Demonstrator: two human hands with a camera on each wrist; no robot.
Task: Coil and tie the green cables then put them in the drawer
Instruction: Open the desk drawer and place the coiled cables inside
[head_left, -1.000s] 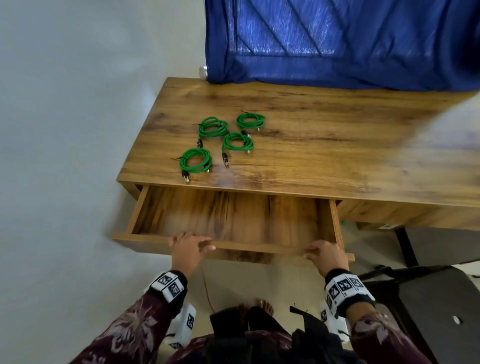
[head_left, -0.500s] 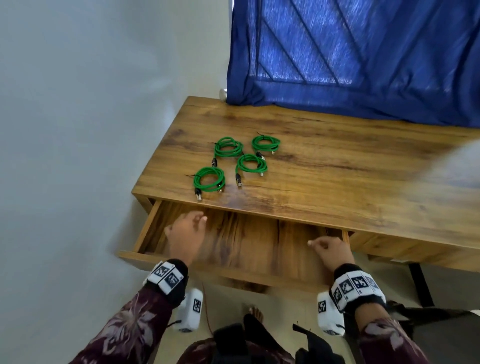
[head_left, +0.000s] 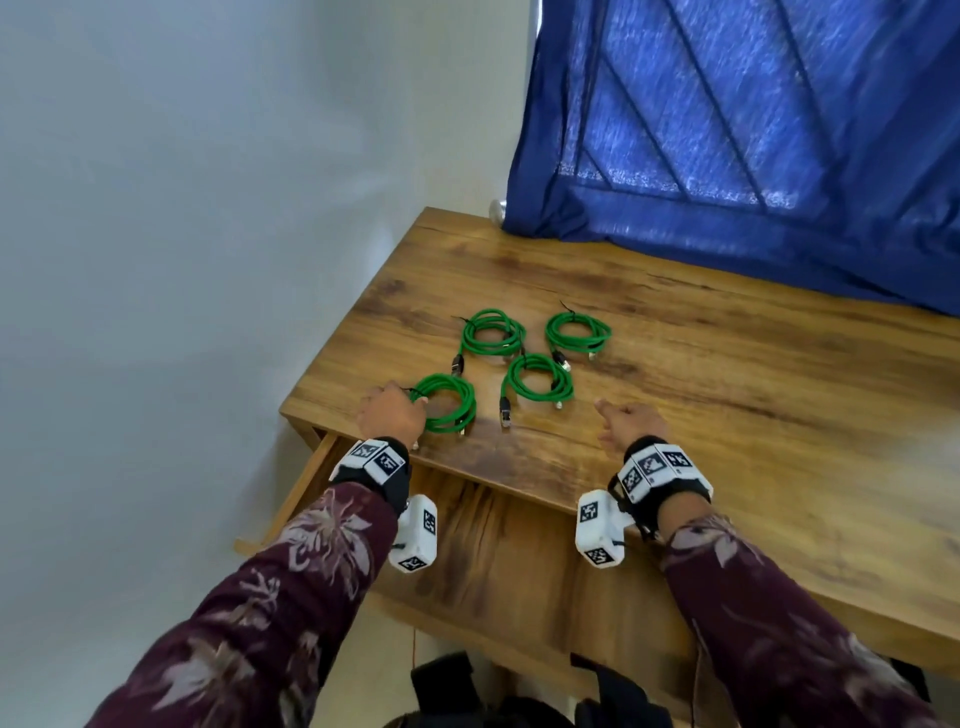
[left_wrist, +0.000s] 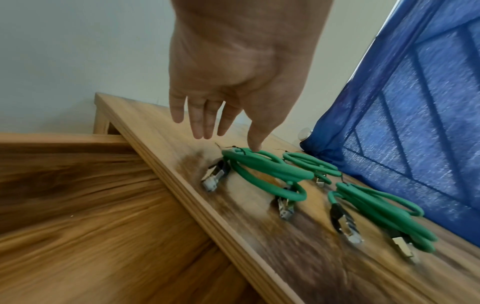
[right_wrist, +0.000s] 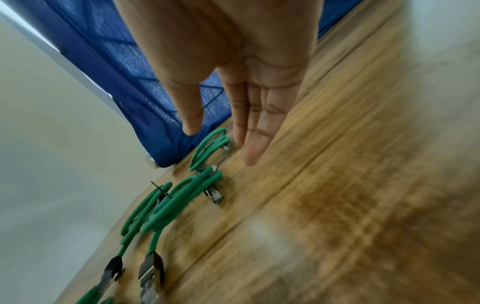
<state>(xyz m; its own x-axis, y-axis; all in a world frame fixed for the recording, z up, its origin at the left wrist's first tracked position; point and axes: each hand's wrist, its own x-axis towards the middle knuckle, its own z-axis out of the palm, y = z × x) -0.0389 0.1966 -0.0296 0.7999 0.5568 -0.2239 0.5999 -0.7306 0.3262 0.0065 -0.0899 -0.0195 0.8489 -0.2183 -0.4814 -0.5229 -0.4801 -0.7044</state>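
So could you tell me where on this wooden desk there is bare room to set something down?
The wooden desk is bare from the right hand rightward, up to the blue curtain. The open wooden drawer shows only bare bottom where visible. The near left corner is crowded: four coiled green cables lie close together, the left hand touching the nearest.

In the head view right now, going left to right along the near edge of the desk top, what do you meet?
Left hand, its thumb touching the near-left coil → near-right coil → right hand, open and holding nothing. The two far coils sit further back and are left out.
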